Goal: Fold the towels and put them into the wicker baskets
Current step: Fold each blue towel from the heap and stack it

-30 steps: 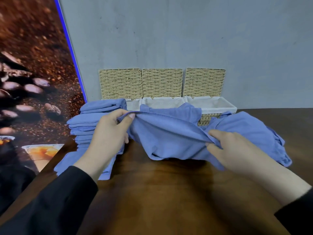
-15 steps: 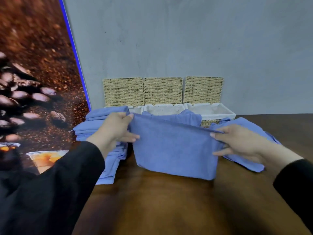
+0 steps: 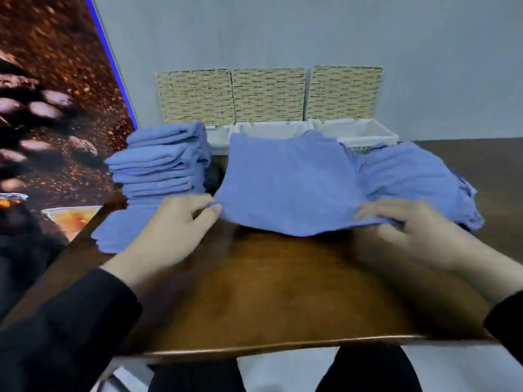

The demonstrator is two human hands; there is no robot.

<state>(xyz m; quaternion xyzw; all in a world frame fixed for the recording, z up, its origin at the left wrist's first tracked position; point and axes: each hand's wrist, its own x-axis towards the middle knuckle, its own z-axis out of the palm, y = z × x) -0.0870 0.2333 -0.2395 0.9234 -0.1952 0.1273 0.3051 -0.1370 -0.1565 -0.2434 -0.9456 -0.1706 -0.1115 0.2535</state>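
Observation:
A blue towel [image 3: 288,182] is spread over the middle of the brown table, its far edge near the baskets. My left hand [image 3: 175,224] pinches its near left corner. My right hand [image 3: 407,230] grips its near right corner. The picture is blurred by motion. Behind the towel stands a row of three wicker baskets [image 3: 365,137] with white liners and raised woven lids. A stack of folded blue towels [image 3: 161,162] sits at the left. A loose heap of blue towels [image 3: 418,176] lies at the right.
The table's front edge [image 3: 283,349] runs close to my body, with dark trouser legs below it. A coffee-bean poster [image 3: 51,108] fills the left side. A grey wall rises behind the baskets. Bare wood shows between my arms.
The towel, held up by its top edge before, has come down toward me and now lies spread over the table. Both hands moved lower and nearer, still on its corners.

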